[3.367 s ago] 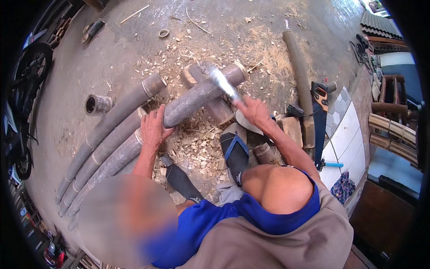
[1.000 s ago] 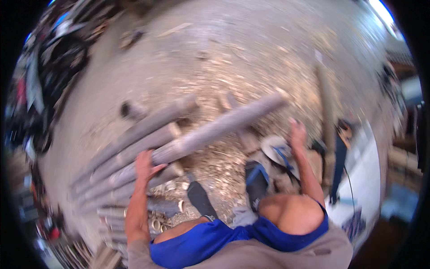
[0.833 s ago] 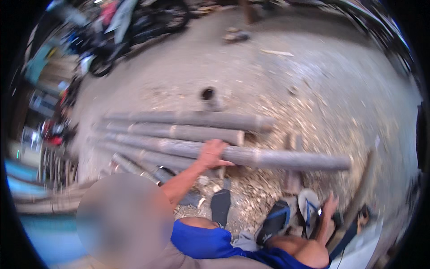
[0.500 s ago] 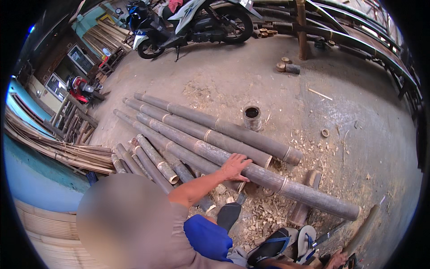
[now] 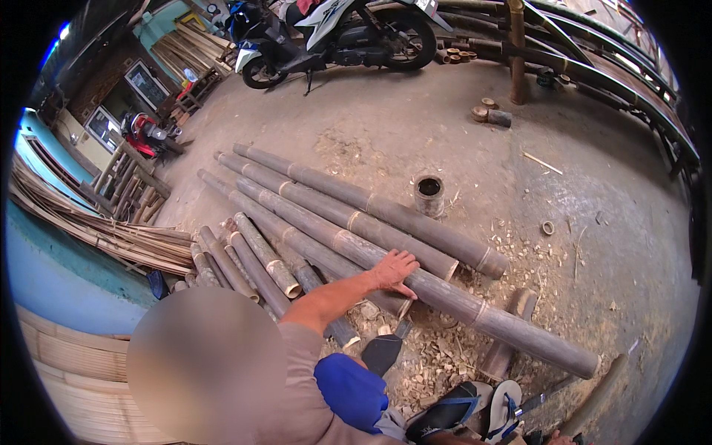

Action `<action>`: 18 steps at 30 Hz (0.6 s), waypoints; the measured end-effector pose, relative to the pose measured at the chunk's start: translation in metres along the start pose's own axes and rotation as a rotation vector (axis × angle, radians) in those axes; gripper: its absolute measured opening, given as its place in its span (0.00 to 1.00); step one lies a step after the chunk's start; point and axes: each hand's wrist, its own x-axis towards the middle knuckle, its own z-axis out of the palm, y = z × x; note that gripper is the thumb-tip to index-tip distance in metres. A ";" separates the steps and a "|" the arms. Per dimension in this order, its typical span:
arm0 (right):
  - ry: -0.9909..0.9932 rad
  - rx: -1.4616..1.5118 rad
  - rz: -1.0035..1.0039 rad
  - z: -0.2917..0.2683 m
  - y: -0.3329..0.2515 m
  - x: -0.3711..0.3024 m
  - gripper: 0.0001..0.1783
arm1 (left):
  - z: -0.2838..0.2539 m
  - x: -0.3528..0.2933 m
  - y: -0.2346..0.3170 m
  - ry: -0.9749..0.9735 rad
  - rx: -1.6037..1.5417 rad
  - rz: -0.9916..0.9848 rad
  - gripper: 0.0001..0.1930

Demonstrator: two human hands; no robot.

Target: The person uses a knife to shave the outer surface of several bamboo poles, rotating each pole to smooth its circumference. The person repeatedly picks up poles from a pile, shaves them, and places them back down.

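Note:
My left hand (image 5: 394, 271) lies over the top of a long grey-brown bamboo pole (image 5: 445, 299), its fingers over the far side and thumb on the near side. The pole slants from upper left to lower right. Its near end rests over a short thick bamboo piece (image 5: 519, 308) lying crosswise beneath. At the lower edge, only a small part of my right hand (image 5: 561, 438) shows, close to a slanting bamboo length (image 5: 593, 404); whatever it holds is hidden. A dark narrow blade (image 5: 547, 394) lies between the sandals and that length.
More long bamboo poles (image 5: 386, 210) lie alongside, with shorter cut pieces (image 5: 267, 256) to the left. Wood chips (image 5: 445, 356) litter the floor by my sandals (image 5: 504, 408). An open can (image 5: 429, 194) of dark liquid stands beyond the poles. A motorbike (image 5: 334, 41) is parked at the back.
The whole view has shifted slightly, so things appear a little further right. My left hand keeps its place on the pole. Less of my right hand shows at the lower edge.

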 end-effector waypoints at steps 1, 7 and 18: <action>0.000 0.004 -0.004 -0.002 -0.006 -0.005 0.42 | 0.003 0.001 0.005 0.006 -0.006 0.006 0.52; 0.027 0.038 0.032 -0.005 -0.011 -0.034 0.41 | 0.014 0.062 0.062 0.030 -0.068 0.071 0.52; 0.037 -0.413 0.248 -0.018 0.130 -0.035 0.40 | 0.015 0.037 0.062 0.041 -0.121 -0.073 0.47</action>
